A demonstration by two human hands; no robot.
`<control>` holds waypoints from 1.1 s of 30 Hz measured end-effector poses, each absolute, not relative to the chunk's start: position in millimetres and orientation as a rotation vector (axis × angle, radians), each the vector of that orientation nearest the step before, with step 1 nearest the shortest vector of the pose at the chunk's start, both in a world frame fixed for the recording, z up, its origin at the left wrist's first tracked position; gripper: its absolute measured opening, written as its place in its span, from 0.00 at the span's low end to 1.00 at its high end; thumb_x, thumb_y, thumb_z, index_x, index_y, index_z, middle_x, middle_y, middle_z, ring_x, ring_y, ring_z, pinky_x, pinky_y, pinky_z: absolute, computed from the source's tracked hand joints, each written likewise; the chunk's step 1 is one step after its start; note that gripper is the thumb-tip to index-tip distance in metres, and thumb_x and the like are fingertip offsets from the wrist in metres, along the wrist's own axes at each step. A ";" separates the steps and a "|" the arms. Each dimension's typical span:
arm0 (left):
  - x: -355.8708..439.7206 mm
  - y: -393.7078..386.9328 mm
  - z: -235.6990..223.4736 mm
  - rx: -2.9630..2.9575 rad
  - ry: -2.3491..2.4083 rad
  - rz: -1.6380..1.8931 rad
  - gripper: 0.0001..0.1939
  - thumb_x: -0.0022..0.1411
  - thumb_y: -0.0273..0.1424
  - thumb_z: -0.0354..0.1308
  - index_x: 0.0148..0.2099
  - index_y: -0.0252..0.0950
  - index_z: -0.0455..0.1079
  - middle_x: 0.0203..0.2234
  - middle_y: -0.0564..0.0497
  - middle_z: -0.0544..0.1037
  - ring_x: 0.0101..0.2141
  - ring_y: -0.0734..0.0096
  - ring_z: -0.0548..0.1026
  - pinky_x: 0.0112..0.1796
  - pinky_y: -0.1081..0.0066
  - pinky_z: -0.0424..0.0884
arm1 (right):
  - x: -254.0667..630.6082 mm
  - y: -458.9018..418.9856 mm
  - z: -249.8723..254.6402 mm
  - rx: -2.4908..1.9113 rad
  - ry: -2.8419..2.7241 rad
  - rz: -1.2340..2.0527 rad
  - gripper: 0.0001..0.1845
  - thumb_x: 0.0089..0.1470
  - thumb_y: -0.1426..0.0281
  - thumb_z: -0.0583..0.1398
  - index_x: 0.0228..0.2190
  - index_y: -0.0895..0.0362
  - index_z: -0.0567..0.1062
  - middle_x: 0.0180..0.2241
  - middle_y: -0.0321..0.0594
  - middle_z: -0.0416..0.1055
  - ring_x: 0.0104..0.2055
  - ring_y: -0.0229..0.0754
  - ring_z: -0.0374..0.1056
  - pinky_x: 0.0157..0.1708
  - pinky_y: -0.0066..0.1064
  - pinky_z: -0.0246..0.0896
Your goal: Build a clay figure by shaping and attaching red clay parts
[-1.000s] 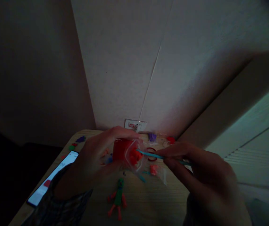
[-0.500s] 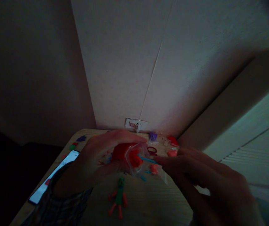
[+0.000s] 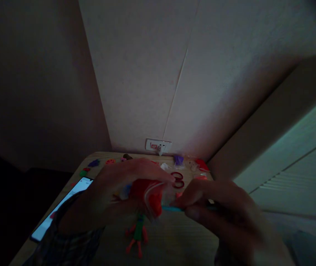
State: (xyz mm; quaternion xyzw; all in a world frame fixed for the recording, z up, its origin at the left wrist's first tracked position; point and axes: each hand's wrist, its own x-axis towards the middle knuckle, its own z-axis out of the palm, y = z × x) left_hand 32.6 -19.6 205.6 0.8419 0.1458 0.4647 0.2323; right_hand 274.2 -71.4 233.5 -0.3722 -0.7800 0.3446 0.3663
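Wrapped around a clear plastic bag of red clay (image 3: 147, 194), my left hand (image 3: 119, 188) keeps it above the table, mouth turned to the right. My right hand (image 3: 216, 210) pinches a thin blue modelling tool (image 3: 172, 208), whose tip meets the red clay at the bag's mouth. Motion blurs both hands and the bag somewhat. Below them lies a small clay figure (image 3: 138, 232) with a green body and orange-pink arms and legs; the bag and my left hand cover its head.
A lit phone (image 3: 64, 210) lies at the left of the wooden table (image 3: 174, 240). Red-handled scissors (image 3: 177, 179), a purple clay packet (image 3: 178, 160) and a red packet (image 3: 202, 165) are toward the back. A socket with a plug (image 3: 158, 146) is on the wall behind.
My right hand has moved left and slightly down with the blue tool. The bag's mouth has tipped downward, and the scissors show more fully.
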 end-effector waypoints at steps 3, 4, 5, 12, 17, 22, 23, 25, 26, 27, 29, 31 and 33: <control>33.3 -17.0 201.2 2.289 0.384 1.339 0.16 0.72 0.43 0.69 0.57 0.45 0.78 0.48 0.54 0.88 0.45 0.70 0.86 0.48 0.78 0.77 | 273.4 -62.8 223.8 -0.871 -1.833 1.097 0.19 0.68 0.54 0.66 0.30 0.53 0.81 0.24 0.32 0.75 0.26 0.35 0.67 0.25 0.23 0.59; 33.3 -16.4 199.7 2.279 0.376 1.360 0.17 0.71 0.42 0.70 0.58 0.46 0.78 0.47 0.55 0.88 0.43 0.70 0.86 0.47 0.77 0.78 | 273.0 -60.1 220.5 -0.825 -1.777 1.172 0.21 0.67 0.51 0.67 0.30 0.54 0.81 0.24 0.33 0.74 0.26 0.35 0.65 0.25 0.24 0.58; 33.2 -16.1 198.4 2.273 0.370 1.376 0.17 0.70 0.42 0.71 0.58 0.47 0.78 0.46 0.55 0.88 0.42 0.69 0.86 0.46 0.77 0.78 | 272.6 -57.7 217.6 -0.783 -1.724 1.247 0.23 0.66 0.49 0.67 0.30 0.54 0.81 0.25 0.33 0.73 0.27 0.35 0.64 0.25 0.24 0.57; 32.8 -18.6 200.7 2.283 0.377 1.401 0.17 0.72 0.43 0.69 0.59 0.49 0.78 0.48 0.54 0.88 0.46 0.64 0.86 0.48 0.75 0.78 | 267.6 -49.3 211.5 -0.606 -1.520 1.523 0.19 0.63 0.53 0.71 0.30 0.55 0.82 0.26 0.34 0.74 0.27 0.35 0.63 0.28 0.26 0.55; 29.6 -17.1 199.3 2.275 0.431 1.402 0.19 0.71 0.42 0.69 0.61 0.50 0.76 0.49 0.54 0.88 0.47 0.63 0.86 0.51 0.71 0.79 | 270.5 -51.0 210.5 -0.617 -1.453 1.452 0.17 0.62 0.54 0.72 0.30 0.53 0.85 0.24 0.32 0.72 0.25 0.34 0.60 0.25 0.25 0.53; 29.7 -18.2 199.4 2.195 0.512 1.371 0.16 0.72 0.40 0.69 0.60 0.51 0.77 0.51 0.55 0.87 0.48 0.63 0.86 0.51 0.73 0.79 | 282.9 -59.1 212.4 -0.700 -1.435 1.147 0.10 0.61 0.55 0.73 0.31 0.46 0.87 0.23 0.31 0.77 0.24 0.35 0.67 0.23 0.24 0.58; 30.9 -18.9 200.7 2.178 0.518 1.368 0.15 0.72 0.40 0.69 0.59 0.51 0.77 0.50 0.55 0.87 0.48 0.64 0.86 0.51 0.73 0.79 | 284.3 -61.2 213.7 -0.733 -1.454 1.076 0.09 0.61 0.55 0.73 0.31 0.45 0.88 0.23 0.31 0.79 0.24 0.35 0.69 0.24 0.23 0.60; 33.6 -20.0 204.2 2.155 0.530 1.361 0.15 0.71 0.40 0.70 0.57 0.50 0.78 0.50 0.55 0.88 0.47 0.65 0.87 0.50 0.74 0.79 | 285.1 -65.7 217.0 -0.801 -1.507 0.946 0.08 0.62 0.55 0.72 0.32 0.42 0.88 0.25 0.29 0.81 0.26 0.35 0.73 0.26 0.22 0.65; 34.8 -20.2 205.8 2.153 0.530 1.357 0.15 0.71 0.41 0.70 0.57 0.49 0.78 0.49 0.56 0.88 0.46 0.65 0.87 0.50 0.74 0.79 | 284.7 -68.1 218.9 -0.832 -1.545 0.887 0.08 0.63 0.55 0.71 0.33 0.42 0.88 0.26 0.29 0.82 0.27 0.35 0.75 0.27 0.21 0.66; 35.7 -20.0 207.2 2.157 0.521 1.355 0.14 0.71 0.42 0.70 0.56 0.49 0.79 0.49 0.56 0.89 0.46 0.65 0.87 0.49 0.75 0.79 | 283.8 -70.6 220.9 -0.866 -1.590 0.832 0.08 0.64 0.56 0.71 0.33 0.42 0.88 0.27 0.28 0.83 0.28 0.35 0.76 0.28 0.21 0.68; 36.5 -18.9 208.4 2.177 0.488 1.367 0.15 0.71 0.45 0.69 0.57 0.50 0.79 0.48 0.56 0.89 0.44 0.66 0.87 0.47 0.76 0.79 | 281.8 -75.9 225.3 -0.934 -1.685 0.724 0.08 0.67 0.62 0.69 0.33 0.42 0.87 0.27 0.27 0.83 0.28 0.35 0.77 0.27 0.20 0.68; 36.0 -17.2 207.2 2.205 0.459 1.396 0.17 0.72 0.48 0.67 0.58 0.51 0.79 0.47 0.55 0.89 0.43 0.66 0.88 0.45 0.76 0.80 | 280.1 -81.0 229.9 -0.994 -1.792 0.612 0.09 0.68 0.67 0.67 0.36 0.43 0.87 0.28 0.27 0.83 0.26 0.35 0.76 0.24 0.21 0.65; 34.8 -16.1 204.5 2.219 0.460 1.421 0.17 0.72 0.48 0.67 0.58 0.51 0.79 0.47 0.55 0.89 0.43 0.65 0.88 0.45 0.74 0.80 | 279.1 -85.4 233.7 -1.028 -1.897 0.488 0.08 0.69 0.70 0.66 0.39 0.45 0.86 0.29 0.28 0.83 0.24 0.34 0.74 0.24 0.23 0.65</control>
